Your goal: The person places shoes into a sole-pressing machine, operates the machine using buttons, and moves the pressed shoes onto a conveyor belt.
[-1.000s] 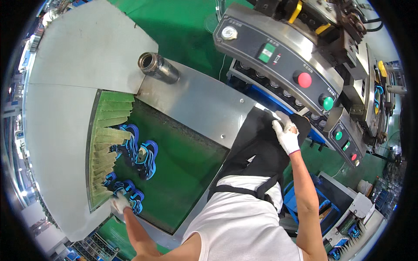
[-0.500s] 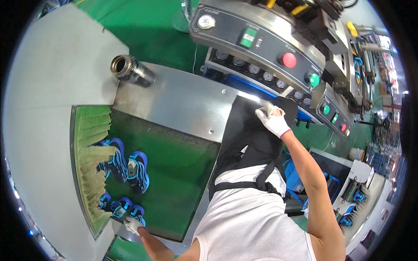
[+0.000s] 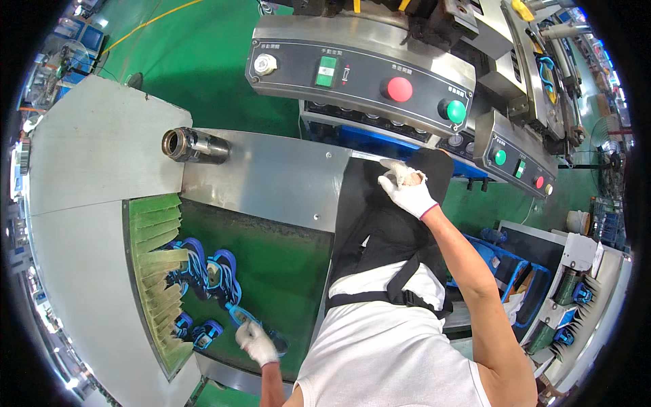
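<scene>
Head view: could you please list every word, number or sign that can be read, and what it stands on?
I won't copy wording, only place it:
Large control panel: white characters, partly legible, and a small symbol.
Smaller control panel: characters too small to read.
Gauges: dial markings too small to read.

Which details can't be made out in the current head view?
In the head view:
Left hand: blur hides its exact finger grip on the blue shoe.
Shoes at the strip curtain: strips hide parts of some.
Gauges: the control panel's edge covers their upper parts.
Machine above it: cut off by the top edge.
</scene>
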Motion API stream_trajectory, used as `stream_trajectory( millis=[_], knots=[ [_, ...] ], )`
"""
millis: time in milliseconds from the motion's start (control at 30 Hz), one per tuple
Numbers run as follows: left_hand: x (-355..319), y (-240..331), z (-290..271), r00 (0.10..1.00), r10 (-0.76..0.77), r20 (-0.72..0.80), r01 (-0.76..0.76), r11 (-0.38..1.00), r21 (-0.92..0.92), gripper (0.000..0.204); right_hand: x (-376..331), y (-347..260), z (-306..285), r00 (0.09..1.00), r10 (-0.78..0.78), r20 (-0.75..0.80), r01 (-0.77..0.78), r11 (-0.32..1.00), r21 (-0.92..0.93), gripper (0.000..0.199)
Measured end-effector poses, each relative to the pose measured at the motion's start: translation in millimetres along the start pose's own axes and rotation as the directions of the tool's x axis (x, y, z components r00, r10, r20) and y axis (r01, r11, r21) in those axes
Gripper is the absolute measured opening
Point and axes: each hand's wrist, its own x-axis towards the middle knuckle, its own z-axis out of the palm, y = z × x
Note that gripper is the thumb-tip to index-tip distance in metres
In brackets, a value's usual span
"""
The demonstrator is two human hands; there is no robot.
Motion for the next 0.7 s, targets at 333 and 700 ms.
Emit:
stream_trajectory(
  millis=[333, 700],
  knots=[
    [-1, 160, 83, 0.822, 0.430, 0.374, -0.412, 0.902, -0.132, 0.041, -9, 21, -10, 0.993, -0.072, -0.097, 0.080, 0.994, 0.075, 0.040],
    [15, 173, 38, 0.814, 0.498, 0.299, -0.545, 0.833, 0.097, 0.048, -9, 19, -10, 0.984, -0.096, -0.148, 0.117, 0.983, 0.138, 0.040]
  ],
)
